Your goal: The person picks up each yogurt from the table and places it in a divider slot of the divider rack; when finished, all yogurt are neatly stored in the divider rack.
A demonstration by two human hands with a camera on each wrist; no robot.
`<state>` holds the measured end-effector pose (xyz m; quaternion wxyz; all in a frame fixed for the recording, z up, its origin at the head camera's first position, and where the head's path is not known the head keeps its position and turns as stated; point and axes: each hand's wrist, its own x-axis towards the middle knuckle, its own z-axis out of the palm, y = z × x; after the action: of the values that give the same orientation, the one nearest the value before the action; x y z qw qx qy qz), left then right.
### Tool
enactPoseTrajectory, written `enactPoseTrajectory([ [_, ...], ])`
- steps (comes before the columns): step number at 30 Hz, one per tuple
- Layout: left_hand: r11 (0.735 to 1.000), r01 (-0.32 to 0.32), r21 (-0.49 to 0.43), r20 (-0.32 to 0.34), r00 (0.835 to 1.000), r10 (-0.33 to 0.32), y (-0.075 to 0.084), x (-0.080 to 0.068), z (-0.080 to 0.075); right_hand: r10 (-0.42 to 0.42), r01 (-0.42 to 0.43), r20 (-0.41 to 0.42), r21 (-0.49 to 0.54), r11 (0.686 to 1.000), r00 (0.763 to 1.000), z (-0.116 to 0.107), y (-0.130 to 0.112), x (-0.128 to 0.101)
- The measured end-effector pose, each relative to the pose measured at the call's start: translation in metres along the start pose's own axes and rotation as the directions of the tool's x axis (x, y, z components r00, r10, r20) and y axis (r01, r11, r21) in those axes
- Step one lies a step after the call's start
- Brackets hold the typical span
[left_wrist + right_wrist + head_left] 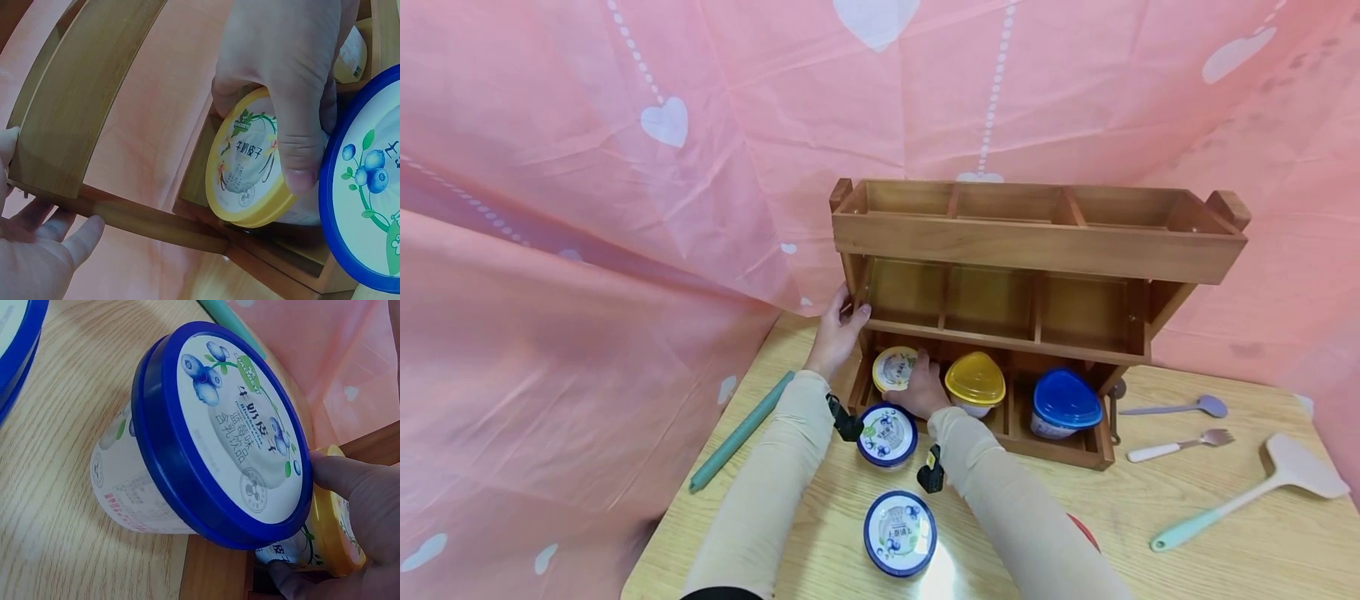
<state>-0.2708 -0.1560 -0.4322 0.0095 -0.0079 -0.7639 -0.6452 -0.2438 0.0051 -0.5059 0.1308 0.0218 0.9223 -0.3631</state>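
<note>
The right hand (923, 392) gripped a round yellow-lidded tub (892, 369) in the bottom-left compartment (281, 265); the left hand (835, 337) pinched the three-tier wooden rack (1037, 249) at one end.

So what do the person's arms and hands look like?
The left sleeve and right sleeve are long and cream, wrinkled near the wrists. Each wrist has a small black gadget; the right one has a yellow patch. The left hand and right hand are bare.
</note>
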Motion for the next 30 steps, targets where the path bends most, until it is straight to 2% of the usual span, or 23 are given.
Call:
enactPoseTrajectory([
  [8, 1.0, -0.01, 0.012, 0.01, 1.0, 0.01, 0.002, -0.002, 0.002, -0.022, 0.022, 0.013, -0.019, 1.0, 1.0, -0.004, 0.0, -0.008],
  [14, 1.0, -0.014, 0.026, 0.006, 1.0, 0.014, 0.004, -0.002, 0.001, -0.053, 0.052, 0.048, 0.007, 0.999, 0.997, -0.018, -0.007, -0.026],
  [21, 0.998, -0.06, 0.007, 0.01, 0.998, 0.06, 0.004, -0.002, 0.001, -0.139, 0.14, 0.074, -0.011, 0.99, 0.988, -0.037, -0.008, -0.05],
  [30, 0.999, -0.043, 0.018, 0.002, 0.999, 0.043, 0.002, -0.002, 0.001, -0.219, 0.218, 0.081, 0.021, 0.976, 0.972, -0.053, -0.008, -0.072],
])
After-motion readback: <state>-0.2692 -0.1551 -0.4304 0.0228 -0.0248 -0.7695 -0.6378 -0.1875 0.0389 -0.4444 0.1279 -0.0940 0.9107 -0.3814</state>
